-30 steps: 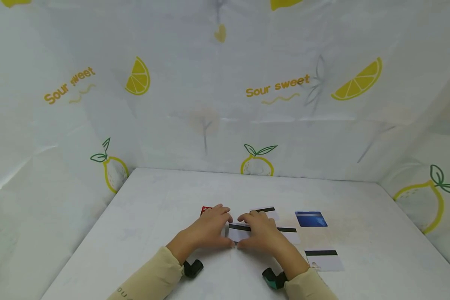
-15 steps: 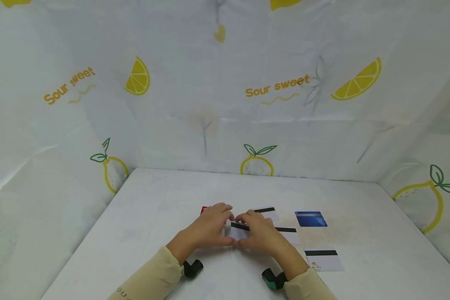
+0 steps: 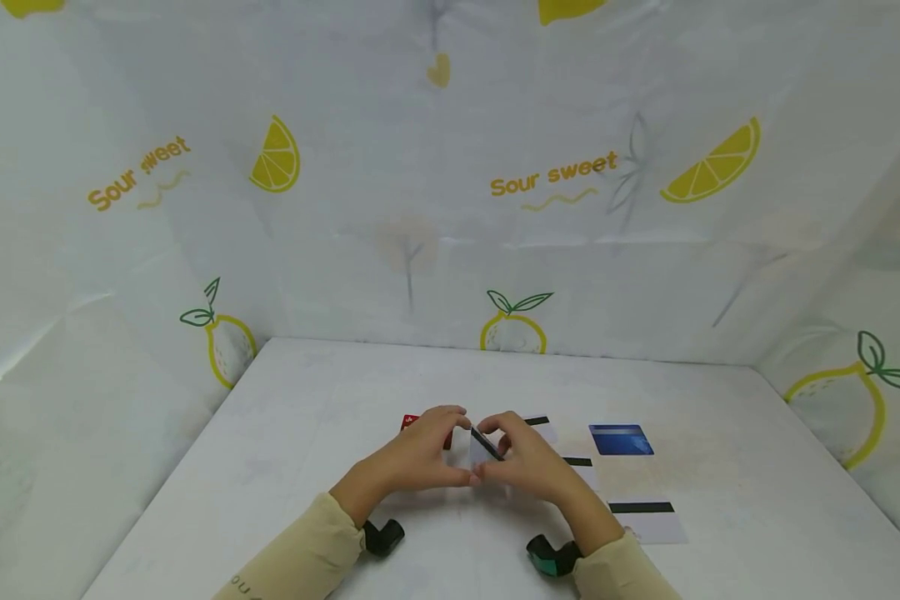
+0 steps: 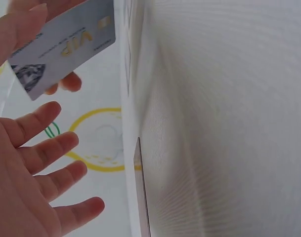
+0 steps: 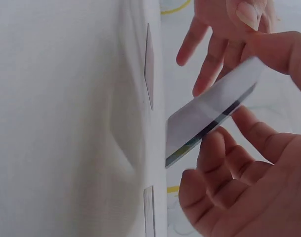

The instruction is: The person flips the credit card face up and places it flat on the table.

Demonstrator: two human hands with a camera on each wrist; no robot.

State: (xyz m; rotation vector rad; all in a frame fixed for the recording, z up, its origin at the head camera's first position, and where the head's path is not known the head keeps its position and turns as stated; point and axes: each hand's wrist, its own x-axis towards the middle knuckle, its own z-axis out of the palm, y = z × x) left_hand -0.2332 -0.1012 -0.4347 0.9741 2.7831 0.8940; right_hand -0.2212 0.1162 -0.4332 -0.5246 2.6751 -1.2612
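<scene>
A bank card (image 3: 487,444) is tilted up off the table between my hands. My right hand (image 3: 532,462) holds it between thumb and fingers. In the left wrist view the card's (image 4: 66,44) silver face reads "VIP"; in the right wrist view its pale back (image 5: 214,108) has a dark stripe. My left hand (image 3: 420,450) is beside it, its fingers (image 4: 51,182) spread and apart from the card. The left thumb (image 5: 246,15) is close to the right thumb near one corner; whether it presses the card I cannot tell.
A red card (image 3: 410,421) lies partly behind the left hand. Right of the hands lie a blue card (image 3: 621,440) and striped pale cards, one at the back (image 3: 540,427), one in the middle (image 3: 581,471), one nearer me (image 3: 648,523). Lemon-printed sheeting (image 3: 390,183) encloses the white table (image 3: 330,383).
The card has been lifted and turned from lying flatter to tilted on edge. My right fingers have curled in on it. The left hand has barely moved, and more of the red card shows.
</scene>
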